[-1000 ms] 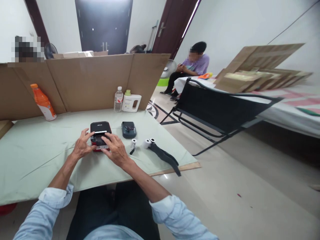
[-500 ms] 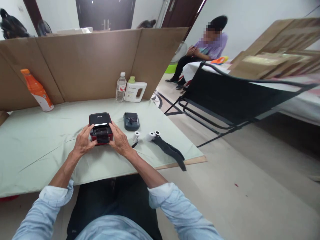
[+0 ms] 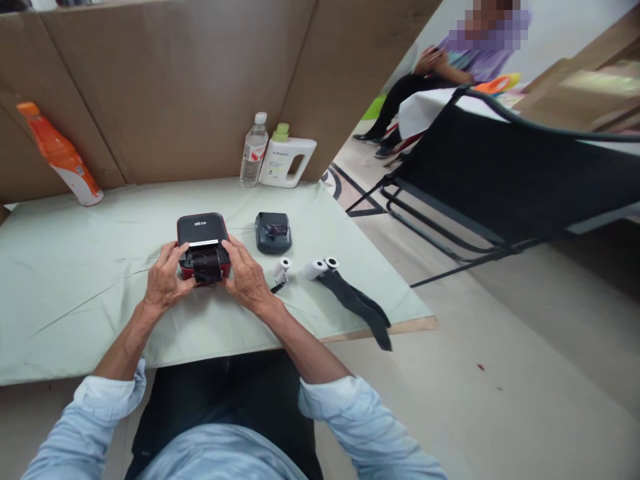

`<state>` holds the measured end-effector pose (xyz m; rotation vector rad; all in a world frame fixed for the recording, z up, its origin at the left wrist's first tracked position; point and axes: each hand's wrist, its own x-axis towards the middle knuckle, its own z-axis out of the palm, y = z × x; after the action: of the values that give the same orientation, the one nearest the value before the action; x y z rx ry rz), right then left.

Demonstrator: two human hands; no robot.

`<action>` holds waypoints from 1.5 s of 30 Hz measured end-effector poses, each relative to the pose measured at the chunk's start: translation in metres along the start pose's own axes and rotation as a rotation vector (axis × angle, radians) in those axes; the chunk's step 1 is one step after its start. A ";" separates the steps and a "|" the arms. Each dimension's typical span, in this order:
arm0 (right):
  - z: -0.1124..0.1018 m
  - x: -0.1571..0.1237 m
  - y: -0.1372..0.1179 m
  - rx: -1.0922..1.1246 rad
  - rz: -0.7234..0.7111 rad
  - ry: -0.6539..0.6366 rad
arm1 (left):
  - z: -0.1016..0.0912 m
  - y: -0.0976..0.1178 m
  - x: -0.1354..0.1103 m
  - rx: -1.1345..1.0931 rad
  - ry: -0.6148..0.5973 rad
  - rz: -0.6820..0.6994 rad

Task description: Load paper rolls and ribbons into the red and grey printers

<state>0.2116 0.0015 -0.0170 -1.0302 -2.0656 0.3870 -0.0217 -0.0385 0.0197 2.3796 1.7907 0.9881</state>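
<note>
A small black-and-red label printer (image 3: 203, 230) sits on the cloth-covered table between my hands. Dark film or ribbon (image 3: 207, 265) lies across its near side. My left hand (image 3: 165, 277) grips the printer's left side, fingers on top and thumb at the lower front. On the opposite side, my right hand (image 3: 245, 273) holds the right edge in a like way. Just right of it stands a dark plastic piece (image 3: 273, 233), like a cover. Nearer lie a small white roll (image 3: 283, 267) and two white rolls (image 3: 316, 268) trailing black ribbon (image 3: 355, 300).
A cardboard panel (image 3: 180, 87) walls off the table's back. Before it stand an orange bottle (image 3: 63, 160), a water bottle (image 3: 254, 152) and a white jug (image 3: 285, 160). Right of the table are a black folding frame (image 3: 500, 160) and a seated person (image 3: 450, 67).
The view has tilted down and come a little closer, so the table things appear larger. My hands keep their grip on the printer.
</note>
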 end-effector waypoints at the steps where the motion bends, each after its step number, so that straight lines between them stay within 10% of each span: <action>1: 0.000 0.001 0.000 -0.003 0.003 -0.006 | -0.001 0.000 0.001 0.003 -0.014 -0.010; 31: 0.037 -0.008 0.004 0.089 0.112 0.016 | 0.014 -0.003 0.002 -0.414 -0.064 -0.320; 45: 0.116 0.051 -0.095 0.189 -0.033 -0.225 | -0.078 -0.095 -0.053 -0.297 0.189 -0.418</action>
<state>0.0539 -0.0099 -0.0128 -0.8712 -2.1908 0.6938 -0.1495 -0.0792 0.0227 1.6987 1.9237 1.3321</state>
